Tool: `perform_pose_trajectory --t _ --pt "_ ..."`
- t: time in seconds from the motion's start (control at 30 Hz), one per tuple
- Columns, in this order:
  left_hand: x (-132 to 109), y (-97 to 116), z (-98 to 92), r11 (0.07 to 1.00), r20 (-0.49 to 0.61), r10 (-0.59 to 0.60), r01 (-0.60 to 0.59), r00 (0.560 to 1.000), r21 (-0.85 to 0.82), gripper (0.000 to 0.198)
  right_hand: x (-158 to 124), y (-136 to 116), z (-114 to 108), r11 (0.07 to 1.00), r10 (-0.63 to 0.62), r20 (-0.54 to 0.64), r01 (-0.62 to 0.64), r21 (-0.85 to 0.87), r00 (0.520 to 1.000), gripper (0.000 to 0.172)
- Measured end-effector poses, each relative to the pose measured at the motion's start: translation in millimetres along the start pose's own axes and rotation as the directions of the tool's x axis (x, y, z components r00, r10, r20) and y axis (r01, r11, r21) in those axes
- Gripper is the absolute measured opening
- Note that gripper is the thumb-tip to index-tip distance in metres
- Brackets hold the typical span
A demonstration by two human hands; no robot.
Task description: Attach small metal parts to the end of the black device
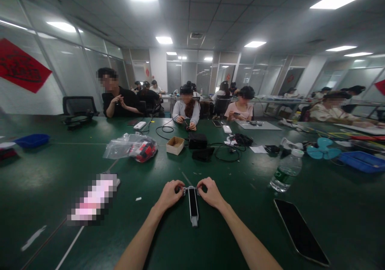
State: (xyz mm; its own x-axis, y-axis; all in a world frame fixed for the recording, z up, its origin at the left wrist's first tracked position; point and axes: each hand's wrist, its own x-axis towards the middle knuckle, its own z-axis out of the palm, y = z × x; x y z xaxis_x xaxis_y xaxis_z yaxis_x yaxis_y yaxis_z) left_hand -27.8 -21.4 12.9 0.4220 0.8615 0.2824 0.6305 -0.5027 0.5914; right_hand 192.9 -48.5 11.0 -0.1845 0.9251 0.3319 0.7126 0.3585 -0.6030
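A narrow device with a pale grey rim and a long black middle lies on the green table in front of me. A small grey part juts out to each side near its far end. My left hand is closed, thumb and fingers pinching the part on the left. On the opposite side my right hand is closed too, its fingertips together at the part on the right, which they mostly hide. The device's near end tapers to a grey tip and touches neither hand.
To the right are a dark phone and a water bottle. A lit phone with cables lies left. Beyond my hands are a small open box, a plastic bag and black cases. Several people sit across the table.
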Motion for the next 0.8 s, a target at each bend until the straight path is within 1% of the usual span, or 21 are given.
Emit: perform_pose_trajectory --t 0.2,0.47,0.7,0.8 --pt "0.9 -2.6 0.9 1.0 0.032 -0.004 0.003 0.999 0.024 0.019 1.2 2.5 3.1 1.0 -0.019 -0.03 0.019 -0.009 0.999 0.011" --pt "0.9 -1.5 -1.2 0.999 0.036 0.021 -0.023 0.999 0.041 0.017 1.1 5.1 3.6 1.0 -0.009 -0.008 0.009 -0.003 1.0 0.011" --pt "1.2 -2.8 -1.1 0.998 0.009 0.054 -0.054 0.999 0.012 0.015 0.3 5.0 3.3 1.0 -0.001 -0.003 0.002 0.01 1.0 0.01" --pt "0.9 -2.5 -1.6 0.999 0.005 0.047 -0.047 0.999 0.006 0.015 -0.2 5.0 3.1 1.0 -0.001 0.001 0.001 0.011 1.0 0.011"
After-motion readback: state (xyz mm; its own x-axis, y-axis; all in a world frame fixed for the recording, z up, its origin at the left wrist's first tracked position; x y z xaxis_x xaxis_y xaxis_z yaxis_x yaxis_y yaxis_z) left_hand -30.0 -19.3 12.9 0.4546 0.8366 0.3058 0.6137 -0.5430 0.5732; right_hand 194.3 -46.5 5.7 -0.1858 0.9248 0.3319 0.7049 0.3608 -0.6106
